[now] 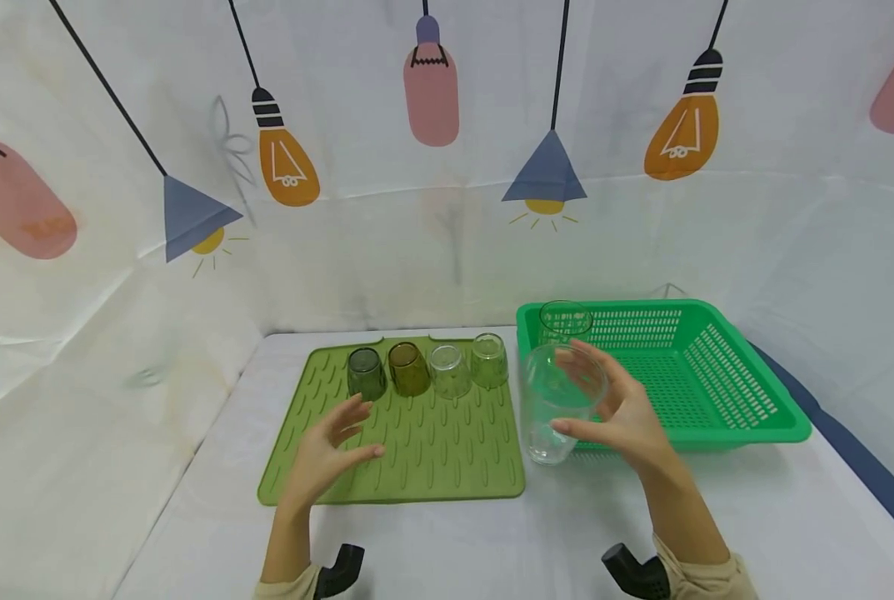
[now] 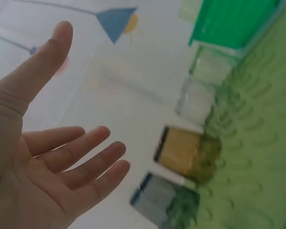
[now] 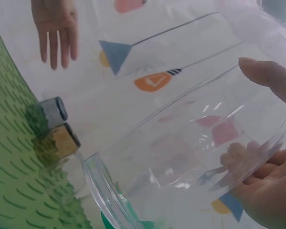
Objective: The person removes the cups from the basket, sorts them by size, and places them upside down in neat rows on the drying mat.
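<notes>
My right hand (image 1: 619, 408) curls round a tall clear glass (image 1: 548, 417), thumb on its near side and fingers on its far side. In the right wrist view the same glass (image 3: 171, 157) fills much of the picture, and the fingers show through its wall. My left hand (image 1: 334, 454) is held over the left part of a green drying mat (image 1: 432, 454), fingers spread and holding nothing. Along the mat's back stand small tumblers: a dark grey one (image 1: 367, 373), an amber one (image 1: 408, 369), a clear one (image 1: 450, 372) and a pale green one (image 1: 489, 361).
A green plastic basket (image 1: 746, 437) stands on the right of the white-covered table (image 1: 476, 550). Behind the held glass, a green-rimmed glass (image 1: 565, 310) stands at the basket's left end. A white sheet printed with lamps (image 1: 387, 250) hangs close behind.
</notes>
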A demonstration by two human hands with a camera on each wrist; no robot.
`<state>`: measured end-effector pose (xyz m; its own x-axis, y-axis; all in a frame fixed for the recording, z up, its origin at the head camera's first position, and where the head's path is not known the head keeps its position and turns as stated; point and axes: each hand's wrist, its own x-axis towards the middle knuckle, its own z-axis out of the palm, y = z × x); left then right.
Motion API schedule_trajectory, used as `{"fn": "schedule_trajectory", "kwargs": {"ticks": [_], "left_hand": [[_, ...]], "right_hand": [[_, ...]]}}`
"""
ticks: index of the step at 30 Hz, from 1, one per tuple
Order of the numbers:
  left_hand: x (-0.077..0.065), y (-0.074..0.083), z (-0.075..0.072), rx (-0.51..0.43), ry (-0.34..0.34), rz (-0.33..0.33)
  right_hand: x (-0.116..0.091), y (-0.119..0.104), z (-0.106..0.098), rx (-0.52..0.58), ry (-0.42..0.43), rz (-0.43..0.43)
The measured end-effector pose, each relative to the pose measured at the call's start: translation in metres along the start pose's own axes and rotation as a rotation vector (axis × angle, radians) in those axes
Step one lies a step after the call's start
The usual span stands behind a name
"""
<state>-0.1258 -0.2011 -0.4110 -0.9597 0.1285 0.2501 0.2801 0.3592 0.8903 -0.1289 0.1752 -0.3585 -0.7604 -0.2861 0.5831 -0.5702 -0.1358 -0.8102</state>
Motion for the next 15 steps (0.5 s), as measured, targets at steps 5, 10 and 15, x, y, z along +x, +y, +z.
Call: {"fn": "schedule_trajectory", "kwargs": {"ticks": [5,10,15], "left_hand": [[0.016,0.023,0.012,-0.074,-0.093,0.162],[0.029,0.047,0.028,-0.129,-0.178,0.231],[0.041,0.065,0.044,-0.172,-0.241,0.250]], "right_hand": [[0.002,0.003,0.005,0.012,-0.007,-0.001],[0.004,0.005,0.010,0.023,-0.019,-0.023],[0.007,0.007,0.015,0.029,-0.031,-0.026]]}}
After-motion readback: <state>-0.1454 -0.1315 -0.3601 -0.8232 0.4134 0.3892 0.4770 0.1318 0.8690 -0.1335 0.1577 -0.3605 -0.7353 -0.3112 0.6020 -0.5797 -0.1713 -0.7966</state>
